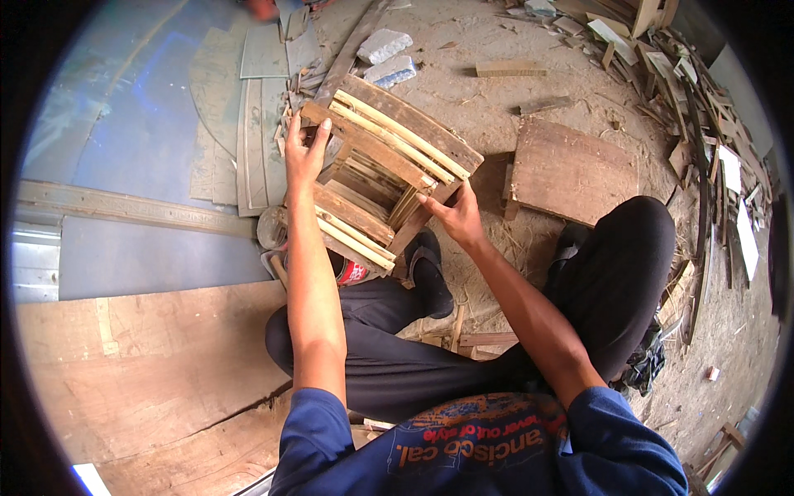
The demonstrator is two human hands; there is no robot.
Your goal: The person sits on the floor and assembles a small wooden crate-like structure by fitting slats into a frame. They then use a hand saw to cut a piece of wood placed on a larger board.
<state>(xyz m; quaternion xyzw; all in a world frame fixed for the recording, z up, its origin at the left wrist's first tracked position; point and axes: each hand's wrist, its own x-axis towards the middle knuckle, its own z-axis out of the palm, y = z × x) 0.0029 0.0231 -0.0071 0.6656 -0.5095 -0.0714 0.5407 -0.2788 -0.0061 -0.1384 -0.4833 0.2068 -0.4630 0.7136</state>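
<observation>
Between my two hands is a small wooden frame [376, 142], box-like and tilted, built of brown boards and paler slats with a square opening in its middle. My left hand [306, 150] grips its upper left corner, thumb over the top board. At the right corner my right hand [459, 217] pinches the edge between thumb and fingers. The frame is held up above my crossed legs. Below it, partly hidden, shows a red and white can [351, 271].
A brown wooden panel [575, 169] rests low at the right. Broken concrete pieces [385, 47] and a wood offcut [511, 69] lie beyond the frame. Scrap wood [703, 140] piles up along the far right. Plywood [149, 355] and a blue-grey sheet [157, 256] cover the left.
</observation>
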